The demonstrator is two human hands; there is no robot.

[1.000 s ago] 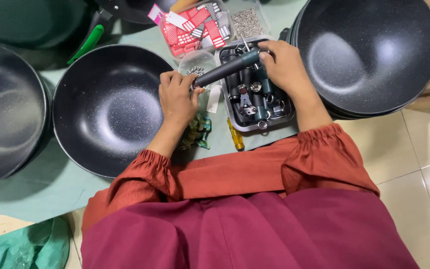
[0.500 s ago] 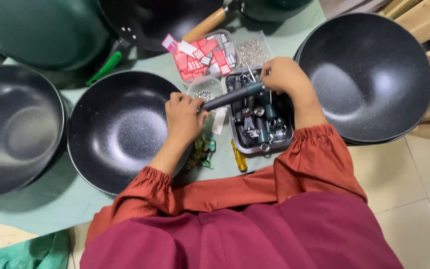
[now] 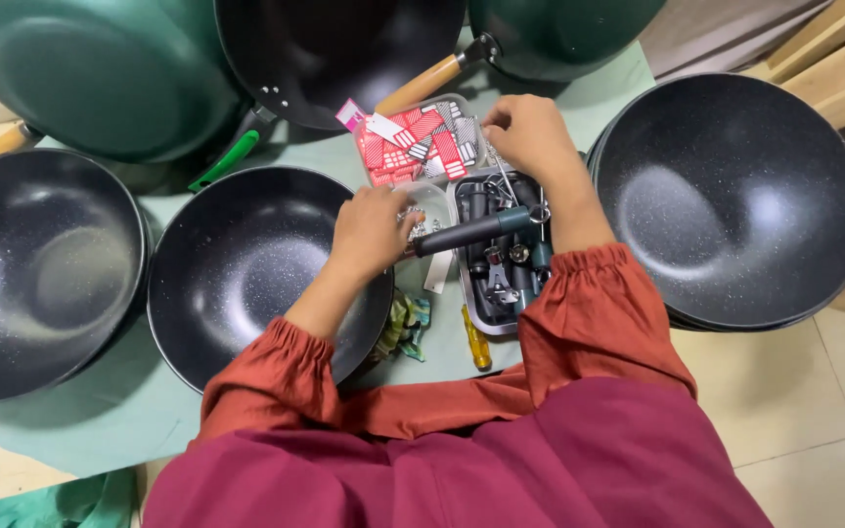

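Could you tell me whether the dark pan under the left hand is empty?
Empty: the pan shows only bare speckled coating; the left hand reaches across its rim.

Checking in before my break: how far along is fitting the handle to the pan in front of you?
Done: the black speckled wok sits in front and the dark handle is out. In hand: the left hand holds the handle at the wok's rim, and the right hand reaches over the metal parts tray. Left: no fastening shows; the yellow-handled screwdriver lies untouched.

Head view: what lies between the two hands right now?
In the head view, a dark cylindrical pan handle stretches from the left hand across the metal tray of parts, below the right hand. A small clear plastic container sits there too.
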